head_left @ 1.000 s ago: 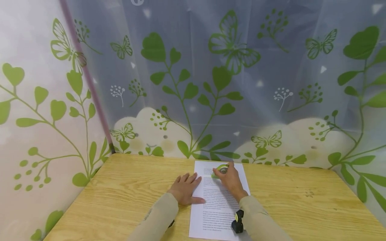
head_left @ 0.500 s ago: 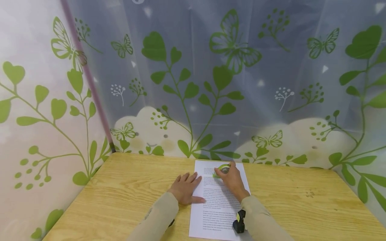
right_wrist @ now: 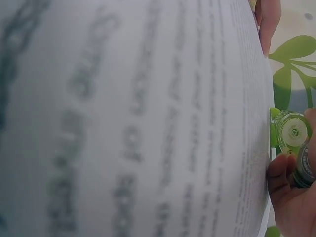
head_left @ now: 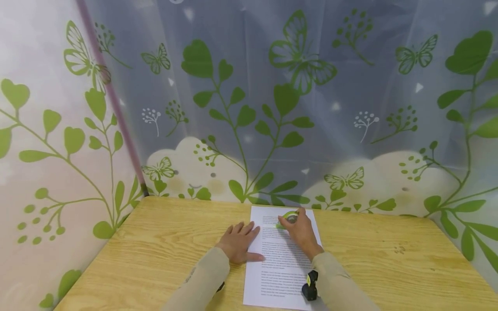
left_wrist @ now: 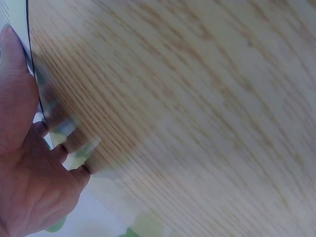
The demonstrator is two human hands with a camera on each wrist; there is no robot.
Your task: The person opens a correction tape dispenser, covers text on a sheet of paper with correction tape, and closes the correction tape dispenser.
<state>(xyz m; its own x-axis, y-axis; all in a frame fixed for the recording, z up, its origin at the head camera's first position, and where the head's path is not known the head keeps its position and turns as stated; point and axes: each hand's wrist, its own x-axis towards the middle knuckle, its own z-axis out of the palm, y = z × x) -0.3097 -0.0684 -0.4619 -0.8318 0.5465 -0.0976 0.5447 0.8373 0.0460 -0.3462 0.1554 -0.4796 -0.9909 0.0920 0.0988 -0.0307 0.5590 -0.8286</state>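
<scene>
A sheet of white paper (head_left: 280, 283) covered in printed text lies on the wooden table. My right hand (head_left: 302, 235) grips a green, see-through correction tape (head_left: 291, 219) near the top of the sheet, thumb on its left side and fingers curled over the far side. The right wrist view shows the round reels of the correction tape (right_wrist: 294, 130) beside the fingers; its tip is at the paper, though contact is hard to make out. With spread fingers, my left hand (head_left: 237, 245) rests across the sheet's left edge, thumb on the paper.
The light wooden table (head_left: 175, 233) reaches out on both sides of the sheet. A curtain (head_left: 249, 108) with leaves and butterflies hangs right behind the table's far edge. A black wrist device (head_left: 310, 286) sits at the right sleeve, above the paper.
My right hand has slid the correction tape slightly to the right along the upper text. My left hand keeps its place on the sheet's edge.
</scene>
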